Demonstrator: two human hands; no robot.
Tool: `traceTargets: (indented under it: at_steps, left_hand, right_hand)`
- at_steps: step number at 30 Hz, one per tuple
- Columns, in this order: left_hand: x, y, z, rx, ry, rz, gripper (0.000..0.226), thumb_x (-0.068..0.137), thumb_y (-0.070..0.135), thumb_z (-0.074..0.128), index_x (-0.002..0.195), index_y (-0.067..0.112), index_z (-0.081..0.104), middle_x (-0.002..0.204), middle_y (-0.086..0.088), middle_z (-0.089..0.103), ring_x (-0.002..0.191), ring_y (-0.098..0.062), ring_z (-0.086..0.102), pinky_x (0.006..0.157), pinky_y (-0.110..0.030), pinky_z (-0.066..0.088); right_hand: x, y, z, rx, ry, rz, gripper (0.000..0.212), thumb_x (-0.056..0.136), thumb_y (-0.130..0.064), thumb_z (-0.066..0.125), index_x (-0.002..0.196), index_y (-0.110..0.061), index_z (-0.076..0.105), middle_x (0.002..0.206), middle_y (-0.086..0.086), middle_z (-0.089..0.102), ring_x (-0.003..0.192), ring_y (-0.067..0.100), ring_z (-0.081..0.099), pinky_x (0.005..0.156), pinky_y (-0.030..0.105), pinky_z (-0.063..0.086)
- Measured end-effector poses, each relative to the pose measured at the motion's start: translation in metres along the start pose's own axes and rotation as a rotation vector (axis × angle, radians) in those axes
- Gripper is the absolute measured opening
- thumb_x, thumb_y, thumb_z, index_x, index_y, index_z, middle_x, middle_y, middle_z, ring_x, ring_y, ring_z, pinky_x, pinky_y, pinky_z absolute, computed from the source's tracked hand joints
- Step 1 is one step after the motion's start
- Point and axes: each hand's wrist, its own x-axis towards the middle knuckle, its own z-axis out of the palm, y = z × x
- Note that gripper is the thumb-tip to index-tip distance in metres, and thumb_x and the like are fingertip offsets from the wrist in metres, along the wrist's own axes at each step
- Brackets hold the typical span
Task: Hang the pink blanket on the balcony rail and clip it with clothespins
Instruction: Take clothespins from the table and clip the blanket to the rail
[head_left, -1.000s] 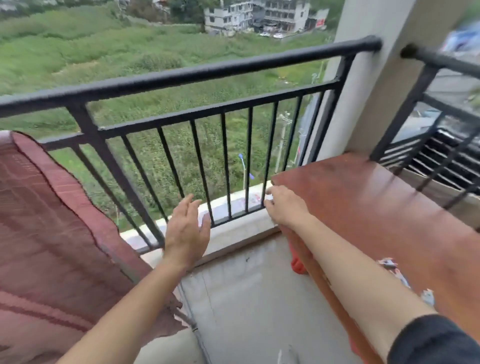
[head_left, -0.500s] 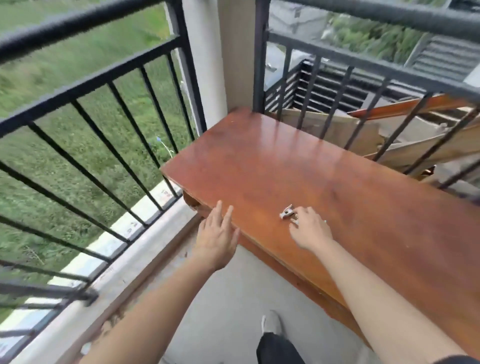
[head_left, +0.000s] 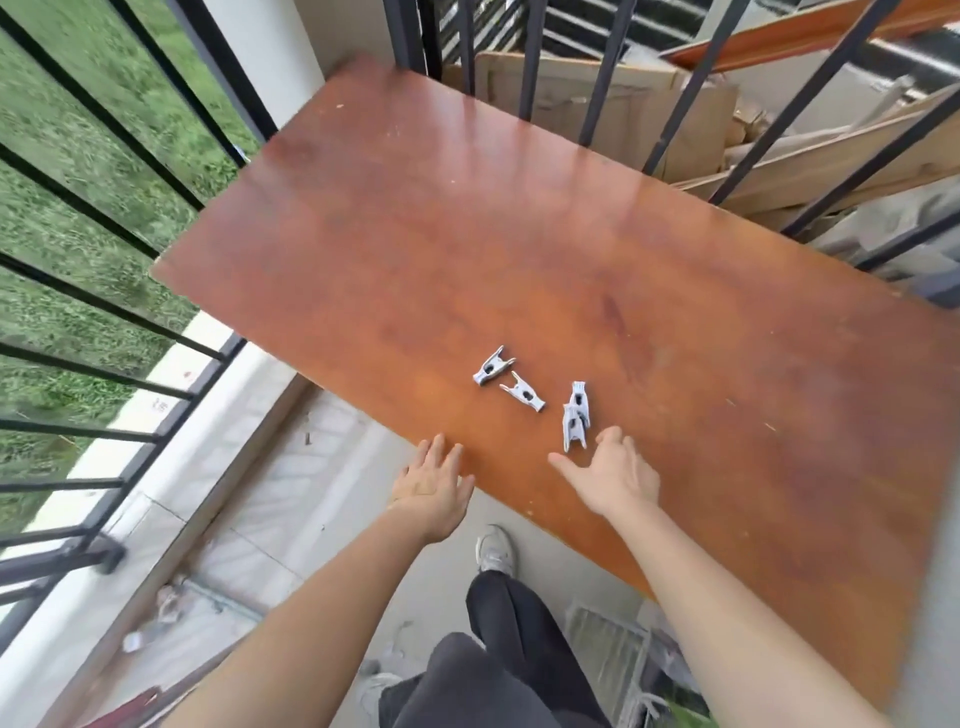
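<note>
Several pale grey clothespins lie on a reddish-brown wooden table (head_left: 519, 218): one (head_left: 490, 367) farthest left, one (head_left: 524, 397) beside it, and two overlapping (head_left: 575, 415) to the right. My right hand (head_left: 613, 475) hovers open just below the overlapping pair, fingers spread, holding nothing. My left hand (head_left: 431, 486) is open at the table's near edge, palm down, empty. The black balcony rail (head_left: 104, 312) runs along the left. The pink blanket is out of view, except perhaps a reddish strip (head_left: 130, 701) at the bottom left.
A second black railing (head_left: 727, 104) stands behind the table, with cardboard and wooden boards (head_left: 779, 156) beyond it. A white pillar (head_left: 270, 62) fills the corner. My legs and a grey shoe (head_left: 496, 551) are on the concrete floor below the table edge.
The view has swung right and down from the rail and blanket to the table. Both hands have moved to the table; the clothespins are now fully in sight by my right hand.
</note>
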Motion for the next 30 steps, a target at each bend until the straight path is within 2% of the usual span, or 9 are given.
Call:
traceTargets:
  at_steps: [2,6,11,15,18,21,25,27,30]
  left_hand:
    - [0.001,-0.003,0.003,0.053,-0.07,0.008,0.06,0.103,0.047,0.023,0.156,0.021,0.014,0.164,-0.003,-0.011,0.151,-0.022,-0.008,0.119,-0.044,0.012]
    - [-0.001,-0.013,0.005,0.032,-0.072,-0.006,0.059,0.103,0.046,0.026,0.155,0.022,0.017,0.164,-0.002,-0.005,0.151,-0.022,-0.005,0.12,-0.044,0.014]
    - [-0.023,-0.028,-0.006,-0.066,0.008,-0.102,0.056,0.103,0.042,0.029,0.154,0.021,0.019,0.164,-0.006,0.004,0.151,-0.024,-0.001,0.119,-0.043,0.016]
    - [-0.058,-0.056,-0.02,-0.137,0.127,-0.189,0.056,0.103,0.042,0.03,0.153,0.02,0.02,0.164,-0.007,0.002,0.15,-0.023,-0.003,0.119,-0.044,0.015]
    - [-0.097,-0.093,-0.029,-0.201,0.246,-0.25,0.056,0.102,0.042,0.032,0.152,0.02,0.021,0.164,-0.006,0.003,0.15,-0.024,-0.001,0.119,-0.044,0.014]
    - [-0.147,-0.145,-0.027,-0.249,0.412,-0.34,0.056,0.101,0.044,0.035,0.152,0.022,0.024,0.163,-0.006,0.007,0.149,-0.024,0.006,0.119,-0.044,0.015]
    - [-0.235,-0.215,-0.016,-0.269,0.686,-0.491,0.051,0.099,0.039,0.041,0.146,0.021,0.033,0.158,-0.005,0.024,0.142,-0.026,0.026,0.112,-0.041,0.028]
    - [-0.282,-0.247,-0.007,-0.274,0.828,-0.568,0.044,0.097,0.034,0.044,0.139,0.019,0.044,0.143,-0.005,0.044,0.128,-0.027,0.045,0.101,-0.04,0.039]
    - [-0.349,-0.286,0.015,-0.307,1.072,-0.667,0.033,0.09,0.028,0.048,0.119,0.017,0.061,0.107,-0.002,0.065,0.097,-0.027,0.064,0.077,-0.038,0.05]
  right_hand:
    - [0.004,0.0,0.004,-0.035,0.016,-0.011,0.074,0.082,-0.077,0.049,0.124,-0.015,0.048,0.119,0.006,0.059,0.109,0.029,0.062,0.083,0.037,0.049]
    - [0.008,-0.009,0.004,-0.066,0.03,-0.047,0.048,0.096,-0.055,0.041,0.12,-0.015,0.051,0.116,0.007,0.061,0.106,0.03,0.063,0.083,0.038,0.051]
    - [0.001,-0.033,-0.012,0.003,0.079,-0.125,0.047,0.093,-0.05,0.039,0.118,-0.013,0.052,0.111,0.008,0.062,0.102,0.033,0.064,0.08,0.039,0.048]
    - [-0.022,-0.078,-0.026,0.084,0.206,-0.323,0.036,0.091,-0.046,0.044,0.108,-0.014,0.049,0.106,0.008,0.061,0.098,0.034,0.063,0.077,0.04,0.047]
    - [-0.051,-0.132,-0.028,0.147,0.244,-0.526,0.031,0.09,-0.043,0.048,0.101,-0.014,0.048,0.101,0.008,0.058,0.095,0.035,0.061,0.072,0.041,0.046]
    - [-0.092,-0.195,-0.021,0.167,0.145,-0.726,0.03,0.091,-0.045,0.049,0.091,-0.015,0.046,0.089,0.008,0.056,0.09,0.037,0.061,0.069,0.04,0.043]
    - [-0.171,-0.272,0.001,0.182,0.003,-0.963,0.03,0.092,-0.043,0.056,0.086,-0.015,0.048,0.082,0.007,0.057,0.081,0.033,0.057,0.065,0.036,0.035]
    - [-0.215,-0.304,0.015,0.223,-0.071,-1.024,0.027,0.088,-0.042,0.062,0.084,-0.017,0.052,0.079,0.004,0.06,0.075,0.028,0.055,0.066,0.035,0.038]
    - [-0.282,-0.346,0.043,0.276,-0.174,-1.122,0.022,0.082,-0.033,0.074,0.081,-0.018,0.058,0.076,0.002,0.065,0.075,0.025,0.061,0.065,0.031,0.041]
